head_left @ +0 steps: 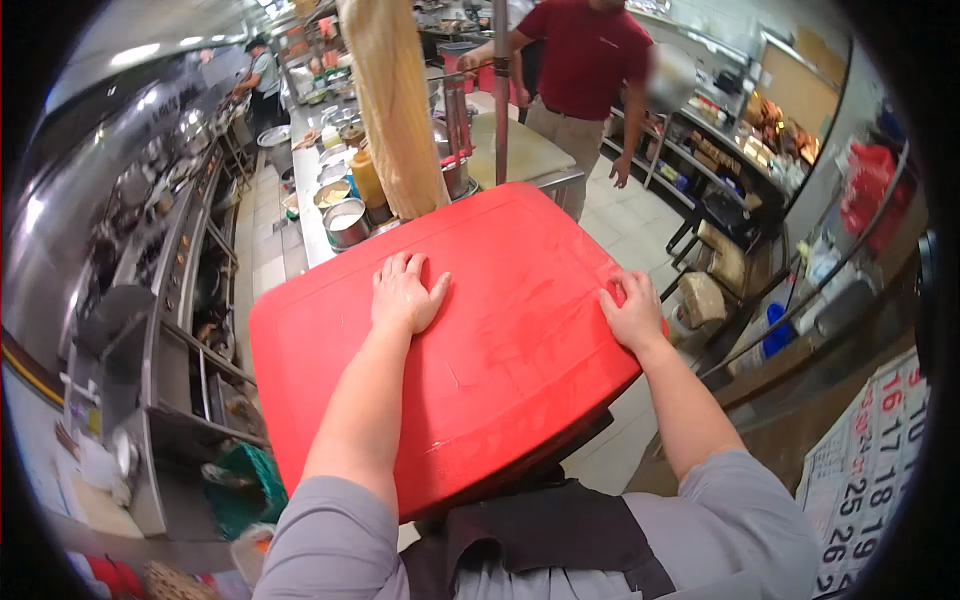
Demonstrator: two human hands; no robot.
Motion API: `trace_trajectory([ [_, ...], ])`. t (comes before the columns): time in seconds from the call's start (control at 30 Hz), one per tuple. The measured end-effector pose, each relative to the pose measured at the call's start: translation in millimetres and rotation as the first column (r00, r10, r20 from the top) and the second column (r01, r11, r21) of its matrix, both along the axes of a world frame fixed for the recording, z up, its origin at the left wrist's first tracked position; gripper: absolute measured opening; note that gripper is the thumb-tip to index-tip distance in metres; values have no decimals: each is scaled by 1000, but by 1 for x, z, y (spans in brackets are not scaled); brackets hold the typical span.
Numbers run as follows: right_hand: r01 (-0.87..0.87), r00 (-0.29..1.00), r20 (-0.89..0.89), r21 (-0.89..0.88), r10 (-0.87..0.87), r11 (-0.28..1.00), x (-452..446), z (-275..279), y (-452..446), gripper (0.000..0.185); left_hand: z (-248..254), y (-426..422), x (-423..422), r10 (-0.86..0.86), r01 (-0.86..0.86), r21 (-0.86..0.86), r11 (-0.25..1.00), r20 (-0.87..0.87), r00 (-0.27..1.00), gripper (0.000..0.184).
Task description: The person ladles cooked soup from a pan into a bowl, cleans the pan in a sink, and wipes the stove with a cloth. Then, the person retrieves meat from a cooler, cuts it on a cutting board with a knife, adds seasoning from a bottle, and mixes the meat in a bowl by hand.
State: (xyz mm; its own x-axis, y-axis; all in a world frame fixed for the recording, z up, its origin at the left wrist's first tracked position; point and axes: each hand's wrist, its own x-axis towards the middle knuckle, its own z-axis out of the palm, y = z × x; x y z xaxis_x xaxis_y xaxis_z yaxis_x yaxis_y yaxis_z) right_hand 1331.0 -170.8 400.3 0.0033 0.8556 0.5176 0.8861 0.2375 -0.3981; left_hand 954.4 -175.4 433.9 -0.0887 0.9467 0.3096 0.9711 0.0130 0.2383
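A large red plastic lid [500,330] is in front of me at waist height, tilted in view, with wet-looking smears on its surface. My left hand [405,292] lies flat on the lid, left of its middle, fingers stretched out. At the lid's right edge, my right hand [635,312] is curled over the rim, with the thumb on top. What is under the lid is mostly hidden; a dark shape shows below its near edge.
Beyond the lid is a counter with metal pots [347,222] and a hanging pale yellow cloth [395,110]. A person in a dark red shirt [590,55] stands past it. Stoves and steel shelving [170,300] line the left; a calendar [870,470] is at lower right.
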Motion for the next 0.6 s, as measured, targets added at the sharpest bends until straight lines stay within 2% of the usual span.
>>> trace_trajectory([
  [0.13, -107, 977, 188, 18, 101, 994, 12, 18, -2, 36, 7, -7, 3, 90, -91, 8, 996, 47, 995, 64],
  [0.23, -241, 960, 126, -73, 249, 968, 28, 35, 6, 37, 18, -13, 8, 130, -127, -41, 991, 79, 988, 66],
  [0.33, -315, 949, -46, -195, 312, 929, 35, 36, 20, 39, 15, -9, 13, 232, -229, -65, 971, 37, 972, 70],
  [0.4, -344, 936, 45, -95, 350, 934, 39, 29, 17, 43, 13, -4, 16, 303, -301, -77, 950, 8, 953, 72],
  [0.43, -363, 927, 89, -43, 365, 931, 41, 27, 16, 44, 14, -2, 18, 344, -344, -91, 935, -12, 939, 73],
  [0.5, -461, 873, 115, -124, 474, 879, 50, 38, 9, 48, 21, 2, 33, 461, -455, -172, 874, -5, 887, 75],
  [0.6, -635, 739, 207, -103, 641, 765, 79, 38, 17, 48, 21, 23, 69, 669, -658, -219, 721, -31, 743, 78],
])
